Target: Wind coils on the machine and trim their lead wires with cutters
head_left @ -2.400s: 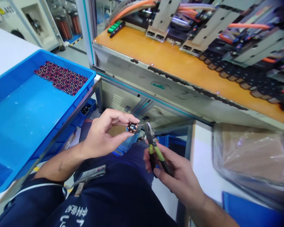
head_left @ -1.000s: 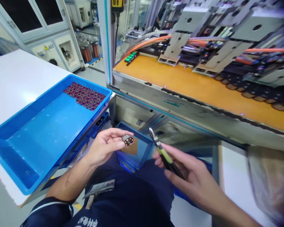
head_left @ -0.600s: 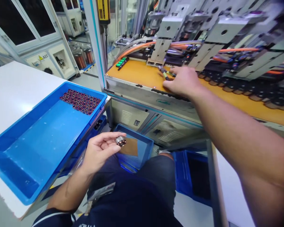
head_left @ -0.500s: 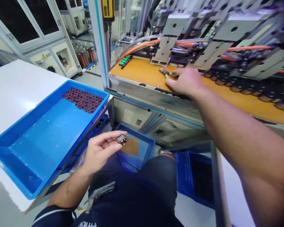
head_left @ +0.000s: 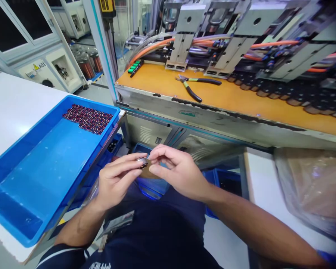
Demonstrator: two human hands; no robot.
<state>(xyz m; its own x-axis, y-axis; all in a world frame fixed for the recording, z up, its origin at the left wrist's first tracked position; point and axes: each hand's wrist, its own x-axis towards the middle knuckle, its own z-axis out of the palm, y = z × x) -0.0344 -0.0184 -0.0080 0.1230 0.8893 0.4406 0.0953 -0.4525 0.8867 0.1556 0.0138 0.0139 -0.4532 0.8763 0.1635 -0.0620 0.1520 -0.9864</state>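
My left hand [head_left: 114, 179] pinches a small metal motor stator [head_left: 143, 163], a ring with copper windings inside, between thumb and fingers in front of my body. Close against its right side, my right hand [head_left: 179, 170] has thumb and forefinger drawn together. What they grip is too small to make out; a fine wire may run from the ring towards them. Beyond both hands, a pair of cutting pliers [head_left: 192, 92] with black and yellow-green handles rests with handles spread on the orange machine ledge [head_left: 156, 82].
To the left, a blue tray [head_left: 50, 149] holds many small dark red parts [head_left: 89, 118] in its far corner. A marker [head_left: 137, 68] lies at the ledge's left end. Machine fixtures [head_left: 182, 48] line the back. At right sits a plastic-wrapped brown package [head_left: 310, 183].
My right hand has let go of the pliers on the ledge and come down beside the stator. My left hand still holds the stator. The view has shifted slightly to the right.
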